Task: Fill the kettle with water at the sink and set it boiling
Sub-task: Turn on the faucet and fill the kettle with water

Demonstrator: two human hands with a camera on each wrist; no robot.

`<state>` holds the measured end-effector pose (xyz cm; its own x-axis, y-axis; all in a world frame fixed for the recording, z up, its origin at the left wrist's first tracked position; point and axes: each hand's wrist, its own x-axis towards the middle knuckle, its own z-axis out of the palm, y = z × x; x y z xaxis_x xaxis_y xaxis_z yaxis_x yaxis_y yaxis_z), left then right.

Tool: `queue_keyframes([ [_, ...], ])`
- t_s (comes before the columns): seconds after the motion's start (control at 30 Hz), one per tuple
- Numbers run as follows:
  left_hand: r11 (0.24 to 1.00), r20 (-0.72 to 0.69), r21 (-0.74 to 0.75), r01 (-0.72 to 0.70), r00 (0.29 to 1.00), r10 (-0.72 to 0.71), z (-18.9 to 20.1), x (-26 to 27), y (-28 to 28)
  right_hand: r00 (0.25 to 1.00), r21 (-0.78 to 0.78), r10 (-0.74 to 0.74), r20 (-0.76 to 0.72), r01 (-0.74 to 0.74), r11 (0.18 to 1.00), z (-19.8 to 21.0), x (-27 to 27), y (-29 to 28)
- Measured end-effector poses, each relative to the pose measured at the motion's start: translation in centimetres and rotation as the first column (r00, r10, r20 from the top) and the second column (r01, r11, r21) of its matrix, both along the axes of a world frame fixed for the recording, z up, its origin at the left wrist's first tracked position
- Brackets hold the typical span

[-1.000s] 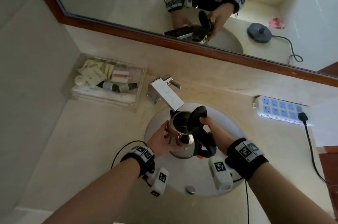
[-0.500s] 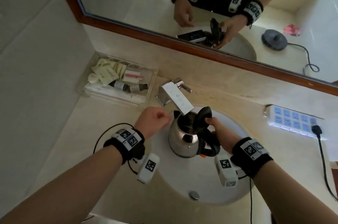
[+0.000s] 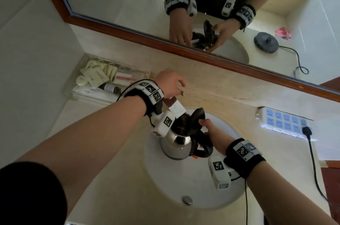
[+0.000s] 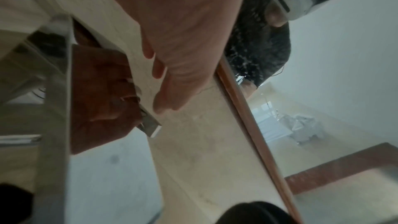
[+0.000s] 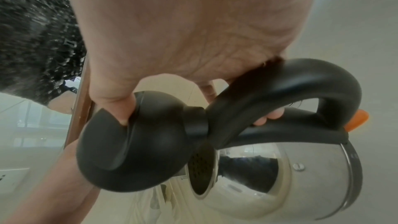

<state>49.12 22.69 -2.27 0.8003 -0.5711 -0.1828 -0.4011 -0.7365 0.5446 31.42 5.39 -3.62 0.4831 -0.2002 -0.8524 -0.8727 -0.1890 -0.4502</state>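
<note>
A steel kettle hangs over the white sink basin, its mouth under the chrome tap spout. My right hand grips the black handle, and its thumb holds the black lid tipped up. My left hand reaches over the tap, fingers nearly straight above the lever. I cannot tell whether they touch it.
A clear tray of toiletries sits left of the tap. A white power strip with one black plug lies at the right. The mirror shows the kettle base on the counter. The drain is near the basin's front.
My left hand left the kettle's side and rose up and back to the tap lever. The right hand kept the kettle under the spout with the lid up.
</note>
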Motion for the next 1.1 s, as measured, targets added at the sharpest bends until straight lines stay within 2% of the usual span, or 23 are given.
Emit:
queue_keyframes([
  [0.1, 0.988, -0.026, 0.149, 0.044, 0.999, -0.040, -0.8, 1.2, -0.7, 0.999, -0.012, 0.026, -0.019, -0.026, 1.000, 0.0, 0.3, -0.1],
  [0.17, 0.984, -0.060, 0.171, 0.045, 0.998, -0.035, -1.2, 1.5, -1.0, 1.000, -0.005, 0.028, -0.014, -0.028, 1.000, 0.2, 0.4, 0.0],
  [0.43, 0.993, -0.123, 0.110, 0.043, 0.992, -0.029, -2.2, 2.5, -1.0, 0.998, -0.027, 0.045, -0.032, -0.046, 0.999, -0.4, 0.3, -0.1],
  [0.97, 0.995, -0.067, 0.096, -0.022, 0.997, 0.028, -3.1, 3.3, -0.7, 0.999, 0.010, 0.033, 0.005, -0.033, 0.999, -1.6, 1.0, 0.3],
  [1.1, 0.995, -0.045, 0.086, -0.054, 0.997, 0.058, -3.5, 3.1, -0.8, 1.000, 0.021, -0.012, 0.001, 0.012, 1.000, -1.7, 0.9, 0.1],
])
